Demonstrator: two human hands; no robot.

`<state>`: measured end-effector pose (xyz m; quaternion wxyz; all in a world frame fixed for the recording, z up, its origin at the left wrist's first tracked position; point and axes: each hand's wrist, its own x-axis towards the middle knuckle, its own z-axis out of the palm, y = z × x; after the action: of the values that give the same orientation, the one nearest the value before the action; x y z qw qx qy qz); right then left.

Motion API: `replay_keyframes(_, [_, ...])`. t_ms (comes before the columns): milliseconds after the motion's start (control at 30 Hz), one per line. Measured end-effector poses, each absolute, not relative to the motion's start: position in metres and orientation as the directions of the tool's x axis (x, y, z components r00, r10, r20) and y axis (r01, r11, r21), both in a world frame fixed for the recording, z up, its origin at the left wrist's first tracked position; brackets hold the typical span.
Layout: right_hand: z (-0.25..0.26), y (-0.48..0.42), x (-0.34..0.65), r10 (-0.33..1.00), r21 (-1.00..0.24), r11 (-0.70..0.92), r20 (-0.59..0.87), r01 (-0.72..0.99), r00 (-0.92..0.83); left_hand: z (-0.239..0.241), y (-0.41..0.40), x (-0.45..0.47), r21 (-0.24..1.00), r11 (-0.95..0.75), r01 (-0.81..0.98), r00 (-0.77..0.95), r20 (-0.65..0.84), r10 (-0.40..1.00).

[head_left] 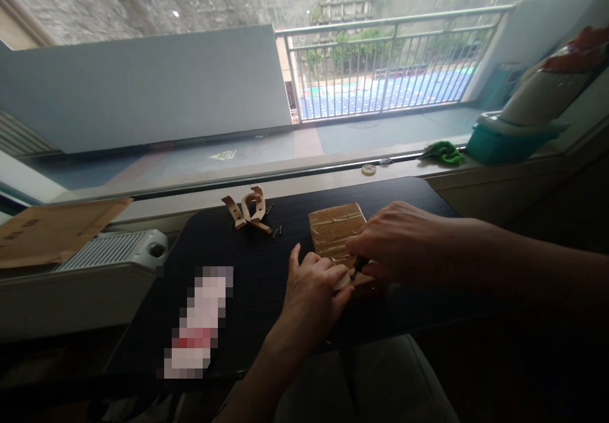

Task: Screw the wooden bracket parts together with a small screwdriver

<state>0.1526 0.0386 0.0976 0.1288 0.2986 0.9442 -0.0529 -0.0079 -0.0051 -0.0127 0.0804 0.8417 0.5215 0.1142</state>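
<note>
Your right hand (394, 236) has its fingers wrapped around a dark tool (360, 264), tip pointing down at a small wooden piece (343, 281); whether it touches cannot be confirmed in the shadow. Your left hand (311, 283) pinches that piece between thumb and forefinger, little finger raised apart. The piece sits at the near side of the taped block (335, 220), right of the table's middle. Recommended: grip the piece firmly against turning, hold the tool square to the wood, press evenly, and place your left fingertips outside the tip's line in case of a slip. Far left on the black table (257, 290) lie curved wooden parts (234, 211) and loose screws (275, 233).
</note>
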Motion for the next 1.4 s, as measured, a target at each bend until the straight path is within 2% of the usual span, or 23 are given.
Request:
replay_keyframes(167, [0.099, 0.036, 0.154, 0.46, -0.115, 0.859, -0.251, 0.498, -0.852, -0.015, -0.004, -0.008, 0.266, -0.44, 0.858, 0.426, 0.112, 0.898])
replay_keyframes(300, [0.099, 0.035, 0.148, 0.448, -0.121, 0.857, -0.308, 0.502, -0.839, -0.015, -0.004, -0.008, 0.279, -0.443, 0.852, 0.429, 0.115, 0.896])
replay_keyframes(433, [0.093, 0.04, 0.149, 0.481, -0.138, 0.834, -0.289, 0.534, -0.828, -0.014, -0.005, -0.008, 0.283, -0.447, 0.849, 0.436, 0.105, 0.894])
replay_keyframes(733, [0.095, 0.04, 0.151, 0.549, -0.025, 0.814, -0.29, 0.58, -0.784, -0.012, -0.005, -0.008, 0.252, -0.445, 0.859, 0.436, 0.095, 0.895])
replay_keyframes(900, [0.096, 0.037, 0.154, 0.429, -0.076, 0.883, -0.271, 0.464, -0.862, -0.014, -0.003, -0.008, 0.251, -0.447, 0.859, 0.435, 0.103, 0.895])
replay_keyframes(1033, [0.094, 0.038, 0.15, 0.414, -0.043, 0.887, -0.364, 0.459, -0.834, -0.016, -0.003, -0.008, 0.274, -0.447, 0.851, 0.434, 0.111, 0.894])
replay_keyframes(1200, [0.094, 0.044, 0.148, 0.455, -0.084, 0.85, -0.378, 0.519, -0.806, -0.016, -0.004, -0.009, 0.293, -0.453, 0.842, 0.441, 0.112, 0.891])
replay_keyframes(1400, [0.091, 0.043, 0.147, 0.505, 0.007, 0.839, -0.38, 0.544, -0.775, -0.012, -0.004, -0.008, 0.286, -0.446, 0.848, 0.437, 0.097, 0.894])
